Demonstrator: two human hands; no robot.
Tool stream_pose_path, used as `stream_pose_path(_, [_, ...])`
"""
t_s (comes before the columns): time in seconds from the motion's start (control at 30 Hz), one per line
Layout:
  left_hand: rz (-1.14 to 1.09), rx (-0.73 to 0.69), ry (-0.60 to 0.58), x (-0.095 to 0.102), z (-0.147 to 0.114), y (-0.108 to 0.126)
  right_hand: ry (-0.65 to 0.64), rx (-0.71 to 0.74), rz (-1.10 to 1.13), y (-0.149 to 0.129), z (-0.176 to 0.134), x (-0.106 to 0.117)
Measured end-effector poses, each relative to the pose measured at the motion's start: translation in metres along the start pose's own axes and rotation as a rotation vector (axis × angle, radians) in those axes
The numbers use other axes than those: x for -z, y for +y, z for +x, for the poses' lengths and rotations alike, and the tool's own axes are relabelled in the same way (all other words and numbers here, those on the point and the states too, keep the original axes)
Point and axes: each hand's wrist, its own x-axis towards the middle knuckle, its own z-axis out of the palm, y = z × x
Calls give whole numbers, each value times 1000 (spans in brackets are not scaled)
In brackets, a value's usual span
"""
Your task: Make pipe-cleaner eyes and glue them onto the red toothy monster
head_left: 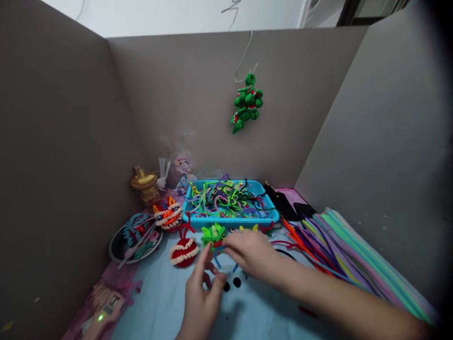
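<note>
A short bent piece of blue pipe cleaner (217,259) hangs in a curve over the work surface, and my right hand (253,250) pinches its upper part. Just left of it, my left hand (202,295) is raised with thumb and fingers apart; whether a fingertip touches the blue piece is unclear. Below the curve lie two small black discs (237,282). Right behind the hands sits a green fuzzy pipe-cleaner figure (213,233), partly covered by my fingers. A red and cream fuzzy ball ornament (184,252) lies to the left.
A blue tray (230,221) full of tangled pipe cleaner pieces stands at the back. Bundles of long pipe cleaners (357,255) lie right. To the left are a metal bowl (115,250), an orange fuzzy ornament (169,216) and a cup (146,186). A green ornament (247,101) hangs from wire.
</note>
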Motion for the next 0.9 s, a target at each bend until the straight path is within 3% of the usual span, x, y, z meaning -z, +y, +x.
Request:
stream_pose_path(0.07, [-76,86,-83,-1,0,5,-51,-34,37,-18,-23,-19])
stream_pose_path(0.13, [-134,108,-133,0,0,8,6,-143,236,-25,-39,-31])
stream_pose_path(0.27, [-84,99,-117,6,-1,11,65,-437,649,-16,-58,-39])
stream_pose_path(0.47, [-1,138,-148,8,1,17,195,-557,688,10,-82,-40])
stream_pose_path(0.73, [-78,314,-274,3,5,16,489,-377,419,21,-92,-45])
stream_pose_path(0.83, [-125,426,-404,4,7,13,589,-274,334,24,-95,-41])
stream_pose_path(0.9, [-150,496,-523,7,8,12,570,-190,262,29,-96,-36])
